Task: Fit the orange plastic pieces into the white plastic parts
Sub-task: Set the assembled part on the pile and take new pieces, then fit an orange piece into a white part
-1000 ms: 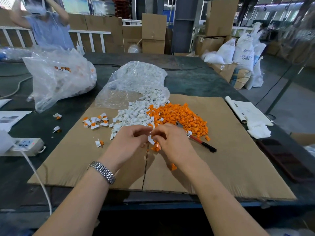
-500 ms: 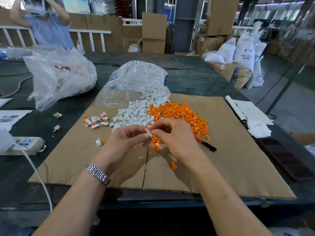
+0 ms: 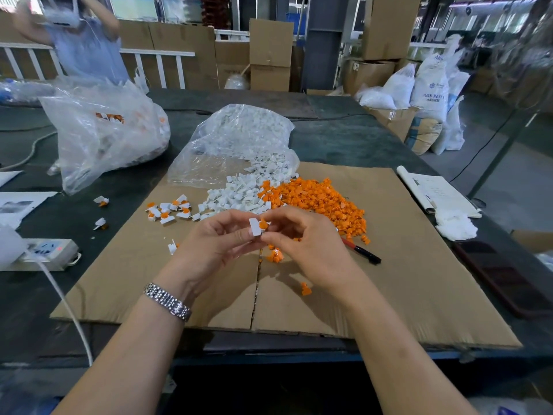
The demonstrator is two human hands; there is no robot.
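Cardboard covers desk. Head view: left hand pinches white part, right hand pinches orange piece against it. I judge insertion underway; next, press home.

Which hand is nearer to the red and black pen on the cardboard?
Right. The right hand is just left of the pen, partly covering its red end. The left hand is farther left, beyond the right hand.
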